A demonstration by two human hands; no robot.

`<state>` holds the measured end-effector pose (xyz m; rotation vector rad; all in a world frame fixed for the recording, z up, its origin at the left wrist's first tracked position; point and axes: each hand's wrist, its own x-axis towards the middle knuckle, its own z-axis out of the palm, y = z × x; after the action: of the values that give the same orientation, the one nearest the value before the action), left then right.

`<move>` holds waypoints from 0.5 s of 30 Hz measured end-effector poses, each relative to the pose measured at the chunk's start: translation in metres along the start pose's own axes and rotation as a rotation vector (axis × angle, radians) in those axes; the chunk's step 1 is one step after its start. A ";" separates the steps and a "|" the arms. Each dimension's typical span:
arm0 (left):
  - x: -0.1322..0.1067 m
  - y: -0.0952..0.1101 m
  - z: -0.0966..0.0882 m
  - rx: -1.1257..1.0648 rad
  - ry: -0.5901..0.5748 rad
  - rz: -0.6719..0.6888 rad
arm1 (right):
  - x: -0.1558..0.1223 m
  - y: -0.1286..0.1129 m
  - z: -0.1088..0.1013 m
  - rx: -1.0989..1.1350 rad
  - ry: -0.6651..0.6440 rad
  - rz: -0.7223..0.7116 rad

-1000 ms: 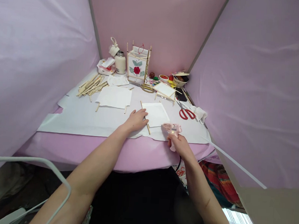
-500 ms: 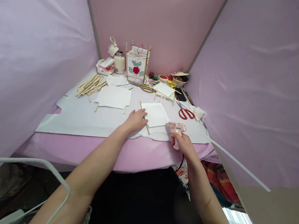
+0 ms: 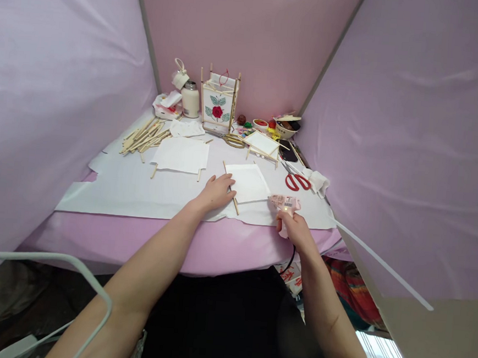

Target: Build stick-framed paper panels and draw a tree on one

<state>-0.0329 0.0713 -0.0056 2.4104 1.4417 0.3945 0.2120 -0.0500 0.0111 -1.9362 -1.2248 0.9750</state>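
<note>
A white panel with wooden sticks along its sides [image 3: 247, 183] lies at the front of the table. My left hand [image 3: 218, 192] rests flat on its left edge, fingers spread over the stick there. In my right hand [image 3: 293, 227] is a pink hot glue gun [image 3: 285, 203], held by its handle, its nozzle close to the panel's right front corner. A dark cord hangs from the handle. Left of my left hand lies a second white sheet on sticks [image 3: 182, 156].
Red-handled scissors [image 3: 297, 182] lie right of the panel, brass-handled scissors [image 3: 234, 140] behind it. A rose-decorated lantern [image 3: 219, 105], a cream bottle [image 3: 190, 101] and a bowl [image 3: 286, 128] stand at the back. Loose sticks [image 3: 146, 137] are piled left. Fabric walls enclose the table.
My right hand and the glue gun have shifted slightly to the right. My left hand stays on the panel's left edge.
</note>
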 end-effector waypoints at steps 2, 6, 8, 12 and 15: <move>0.000 0.000 0.000 0.000 0.000 -0.001 | 0.004 0.000 -0.001 0.008 0.015 -0.002; 0.000 0.001 0.000 -0.001 -0.002 0.000 | 0.012 -0.001 -0.004 0.002 0.026 -0.002; 0.000 0.001 -0.001 -0.003 -0.002 0.002 | 0.015 -0.002 -0.004 -0.002 0.027 -0.002; -0.001 0.001 -0.001 -0.006 -0.002 0.004 | 0.016 -0.005 -0.005 -0.020 0.024 -0.003; -0.001 0.002 -0.002 -0.006 -0.003 0.007 | 0.016 -0.005 -0.006 -0.033 0.020 -0.006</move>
<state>-0.0329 0.0698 -0.0032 2.4106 1.4290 0.3960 0.2192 -0.0344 0.0145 -1.9617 -1.2418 0.9358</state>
